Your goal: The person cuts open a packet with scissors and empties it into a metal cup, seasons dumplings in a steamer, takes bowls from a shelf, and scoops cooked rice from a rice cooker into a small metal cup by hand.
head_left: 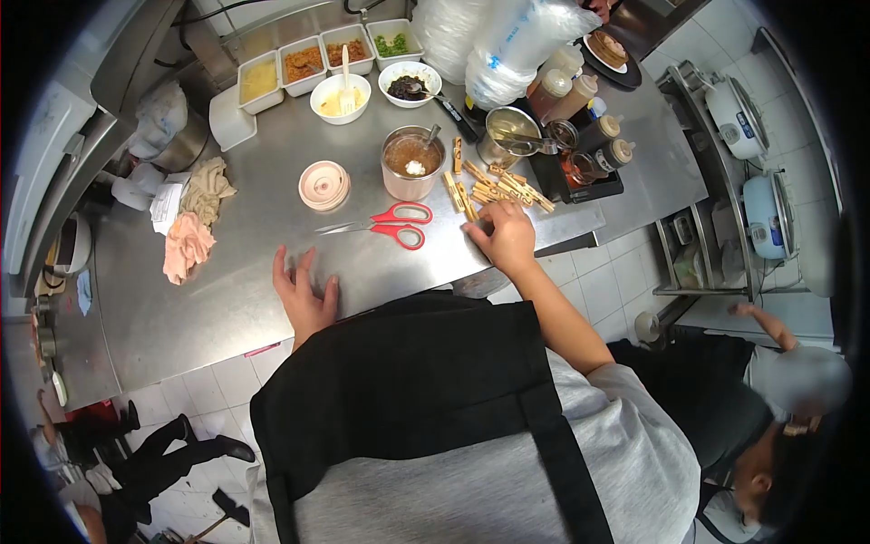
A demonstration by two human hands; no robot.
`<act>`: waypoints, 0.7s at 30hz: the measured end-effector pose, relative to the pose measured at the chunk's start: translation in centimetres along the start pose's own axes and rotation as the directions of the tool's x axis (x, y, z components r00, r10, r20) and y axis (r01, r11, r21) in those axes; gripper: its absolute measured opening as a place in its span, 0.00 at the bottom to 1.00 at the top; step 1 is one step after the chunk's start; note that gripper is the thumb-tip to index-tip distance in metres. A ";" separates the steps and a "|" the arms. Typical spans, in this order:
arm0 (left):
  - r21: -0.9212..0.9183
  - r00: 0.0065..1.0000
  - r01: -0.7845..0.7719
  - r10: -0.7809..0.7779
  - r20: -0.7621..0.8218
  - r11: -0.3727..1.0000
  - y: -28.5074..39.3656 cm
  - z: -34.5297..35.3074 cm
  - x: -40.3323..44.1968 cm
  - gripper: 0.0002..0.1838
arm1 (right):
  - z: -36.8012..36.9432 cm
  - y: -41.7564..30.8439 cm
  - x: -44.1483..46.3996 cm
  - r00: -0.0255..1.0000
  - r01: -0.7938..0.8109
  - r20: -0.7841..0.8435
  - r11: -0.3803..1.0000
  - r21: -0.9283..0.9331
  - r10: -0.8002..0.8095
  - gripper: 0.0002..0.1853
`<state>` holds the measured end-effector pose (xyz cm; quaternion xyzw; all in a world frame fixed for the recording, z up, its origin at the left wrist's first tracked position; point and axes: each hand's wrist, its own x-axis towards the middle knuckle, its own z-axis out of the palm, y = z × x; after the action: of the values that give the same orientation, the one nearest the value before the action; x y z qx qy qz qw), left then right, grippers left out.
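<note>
My left hand is open, its fingers spread over the steel counter close to the front edge. It holds nothing. My right hand is at the near side of a loose pile of wooden clothespins. Its fingers are bent and the thumb stands apart; nothing shows between them, and whether the fingertips touch the pins I cannot tell. Between my hands lie scissors with red handles, blades pointing left. Just beyond them stand a metal pot of brown liquid with a spoon in it and a small round pinkish container.
Along the back are several food tubs, a white bowl with a spatula, and a bowl of dark food. Sauce bottles and a metal pot with tongs stand right. Crumpled cloths lie left. Other people are nearby.
</note>
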<state>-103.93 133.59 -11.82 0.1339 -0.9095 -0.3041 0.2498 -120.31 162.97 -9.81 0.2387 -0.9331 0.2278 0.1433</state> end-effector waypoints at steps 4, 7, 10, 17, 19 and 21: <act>-0.013 1.000 0.004 -0.005 -0.007 1.000 0.3 -0.1 0.1 0.33 | 0.1 1.0 -0.1 0.994 -0.095 -0.051 0.995 0.004 0.095 0.08; -0.017 0.999 0.031 -0.031 0.005 0.999 0.3 0.0 0.1 0.33 | -1.4 3.5 -0.6 0.977 -0.165 -0.121 0.983 0.077 0.174 0.05; -0.012 0.998 0.063 -0.062 0.020 0.998 0.3 0.1 -0.1 0.32 | -3.4 6.1 -1.8 0.951 -0.264 -0.130 0.956 0.129 0.281 0.03; -0.001 1.000 0.024 -0.024 0.008 1.000 0.4 -0.1 0.1 0.33 | -3.0 4.9 -3.7 0.937 -0.347 0.046 0.911 0.225 0.345 0.10; -0.008 0.999 0.035 -0.035 -0.005 0.999 0.0 0.2 0.0 0.33 | -2.2 5.2 -3.4 0.940 -0.339 0.036 0.917 0.211 0.339 0.10; -0.008 0.999 0.033 -0.033 -0.009 0.999 -0.1 0.3 -0.1 0.33 | -1.2 6.6 -3.1 0.944 -0.327 0.027 0.926 0.187 0.328 0.12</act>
<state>-104.02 133.64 -12.12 0.1494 -0.9048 -0.3111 0.2496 -120.85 169.85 -12.33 0.0916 -0.9336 0.3364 0.0823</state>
